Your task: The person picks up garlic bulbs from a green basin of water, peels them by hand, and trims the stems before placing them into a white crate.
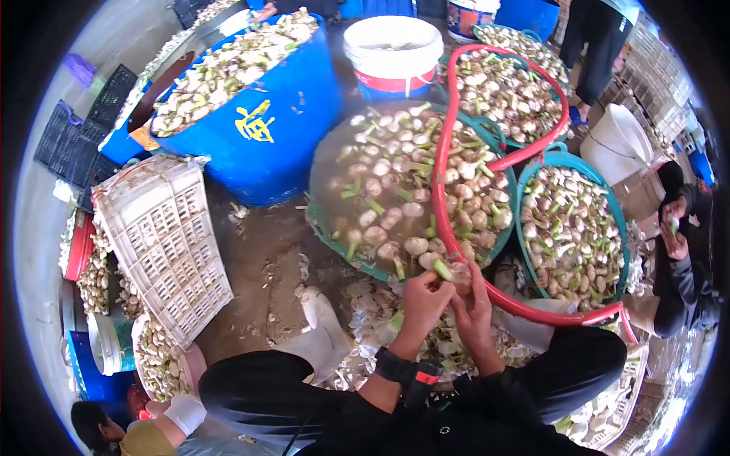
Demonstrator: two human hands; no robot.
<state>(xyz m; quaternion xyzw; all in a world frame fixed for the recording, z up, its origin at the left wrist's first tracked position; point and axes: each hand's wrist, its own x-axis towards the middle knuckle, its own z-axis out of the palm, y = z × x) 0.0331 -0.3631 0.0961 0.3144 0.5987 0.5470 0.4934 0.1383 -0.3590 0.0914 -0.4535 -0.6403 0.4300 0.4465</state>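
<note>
A garlic bulb (459, 273) with a short green stem is pinched between my two hands, above the near rim of a tub of garlic in cloudy water. My left hand (423, 302), with a dark band on the wrist, is closed at the stem side. Around the bulb itself, my right hand (474, 302) has its fingers wrapped. Fingers partly hide the bulb. Just beyond lies the green-rimmed tub (323, 216) full of garlic bulbs with cut stems. Peeled skins and leaves (449, 342) are heaped below my hands, between my knees.
A red hose (441, 163) loops over the tubs and past my right knee. A second green basin (625, 228) of garlic stands right. A large blue barrel (296, 114), a white bucket (391, 64) and a tilted white crate (171, 243) stand around. Other people sit nearby.
</note>
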